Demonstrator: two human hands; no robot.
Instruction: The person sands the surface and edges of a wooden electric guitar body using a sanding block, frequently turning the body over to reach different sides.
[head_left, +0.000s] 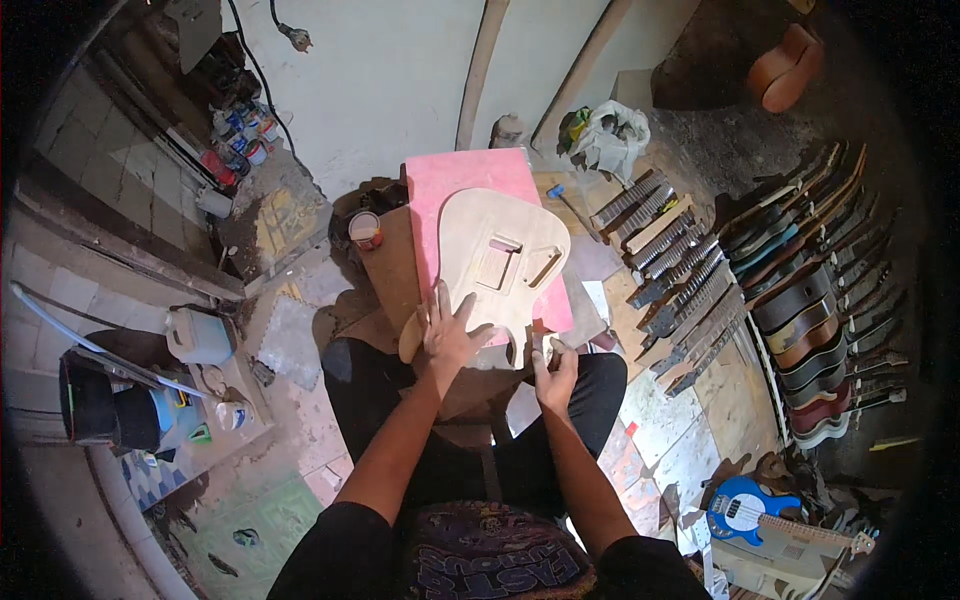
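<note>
Clock read off the picture, 12 at the top. Pale wooden guitar body (465, 235) dead centre, lying flat on a pink board (430, 180), wide end toward 12, horns toward 6; two routed hollows in its face, one near its middle, one slanted, on the 3 o'clock side. Left hand (452, 335) on the body's 7 o'clock part, fingers spread, laid on the wood, thumb out toward 3. Right hand (555, 372) at the body's 5 o'clock horn, thumb and fingers bent in close; small reddish piece (539, 326) right at the fingertips, can't tell whether it's pinched or what it is. Brown support (385, 265) shows beside the board at 10, with a reddish tin (366, 231) near it. Blue-headed hammer (557, 191) at 1, white plastic bag (620, 150) farther out, same direction. Guitar necks (690, 275) laid in a row at 3; beyond them a rack of guitars (805, 330), mostly dark finishes. Blue guitar (738, 515) at 4, its neck pointing outward. Brown guitar-shaped body (783, 72) at 2, well apart. Cluster of paint cans (250, 130) at 10, pale jug (200, 337) near 9, black bucket (85, 400) between 8 and 9. Electric plug (298, 39) hanging at 11 before the white wall (390, 90).
</note>
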